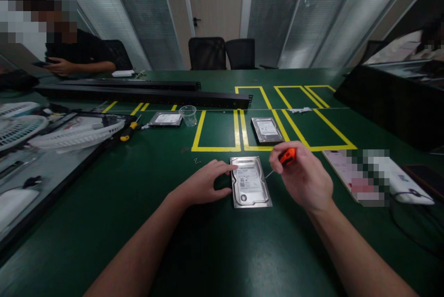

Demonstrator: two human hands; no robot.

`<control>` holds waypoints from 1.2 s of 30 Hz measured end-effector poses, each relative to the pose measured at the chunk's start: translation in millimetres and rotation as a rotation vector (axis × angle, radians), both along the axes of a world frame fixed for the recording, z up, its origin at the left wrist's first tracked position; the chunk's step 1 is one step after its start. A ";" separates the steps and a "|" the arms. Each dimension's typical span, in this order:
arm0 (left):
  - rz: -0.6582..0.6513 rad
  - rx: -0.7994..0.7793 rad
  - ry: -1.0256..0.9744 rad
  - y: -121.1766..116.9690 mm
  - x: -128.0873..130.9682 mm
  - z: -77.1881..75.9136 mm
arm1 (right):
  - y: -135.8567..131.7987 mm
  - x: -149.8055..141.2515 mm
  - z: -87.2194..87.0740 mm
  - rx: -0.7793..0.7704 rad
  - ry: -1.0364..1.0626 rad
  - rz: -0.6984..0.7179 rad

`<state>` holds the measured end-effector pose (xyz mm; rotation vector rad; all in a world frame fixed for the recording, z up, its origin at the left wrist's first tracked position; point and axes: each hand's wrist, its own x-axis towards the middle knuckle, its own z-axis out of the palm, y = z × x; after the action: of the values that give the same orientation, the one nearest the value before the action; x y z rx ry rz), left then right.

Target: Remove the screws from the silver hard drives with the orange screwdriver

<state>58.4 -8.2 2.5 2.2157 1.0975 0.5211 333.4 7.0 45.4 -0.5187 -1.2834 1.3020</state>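
A silver hard drive [250, 186] with a white label lies flat on the green table in front of me. My left hand [211, 181] rests at its left side, fingers apart, the index finger touching the upper left of the cover. An orange and black screwdriver [287, 156] is gripped in my right hand [305, 176]. Its thin shaft slants down to the left, the tip at the drive's right edge; I cannot tell whether it sits in a screw. Several tiny screws [197, 161] are scattered left of the drive.
Beyond lie another hard drive [267, 129], a third drive [165, 119], a clear plastic cup [189, 115] and a yellow-black screwdriver [131, 131]. Long black bars [145, 95] cross the back. A phone [347, 172] lies right, a tray with racket-like frames [79, 135] left. A person [83, 52] sits back left.
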 end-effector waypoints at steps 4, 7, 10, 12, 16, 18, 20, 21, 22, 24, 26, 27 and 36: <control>0.008 0.006 0.000 0.1 -0.5 -1.1 | 1.1 -1.2 0.5 -0.004 0.018 -0.013; 0.007 0.012 -0.001 0.6 -1.1 -3.0 | 1.1 -2.2 -0.1 0.010 -0.006 -0.038; 0.005 0.010 0.004 0.8 -1.2 -3.9 | 0.4 -1.9 -0.3 0.015 -0.019 -0.047; 0.005 0.012 0.007 0.8 -0.8 -3.4 | -0.3 -1.1 0.1 0.010 -0.017 -0.031; -0.002 0.016 0.003 0.6 0.4 -1.5 | -0.9 0.0 0.8 0.000 -0.015 -0.011; -0.002 0.019 0.003 0.5 0.6 -1.1 | -0.7 -0.1 0.1 0.015 -0.010 -0.007; 0.003 0.021 0.003 0.6 0.4 -1.2 | -0.3 -0.4 -1.3 0.027 -0.015 -0.007; 0.004 0.021 0.002 0.6 0.2 -1.5 | -0.2 -0.6 -2.0 0.029 -0.022 -0.010; 0.004 0.020 0.001 0.7 -0.1 -1.8 | -0.2 -0.7 -2.7 0.027 -0.030 -0.018; 0.005 0.016 0.001 0.8 -0.4 -2.1 | -0.4 -0.9 -3.0 0.016 -0.037 -0.039; 0.004 0.009 0.004 0.6 -0.6 -1.7 | -0.6 -0.6 -2.2 0.008 -0.027 -0.050; 0.004 0.007 0.003 0.5 -0.6 -1.3 | -0.6 -0.2 -1.5 0.003 -0.019 -0.047; 0.006 0.008 0.004 0.5 -0.8 -2.6 | -0.2 0.2 -0.3 0.013 -0.007 -0.018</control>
<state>57.7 -7.7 -0.1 2.2216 1.1059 0.5250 333.6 6.9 45.1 -0.5250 -1.2899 1.2772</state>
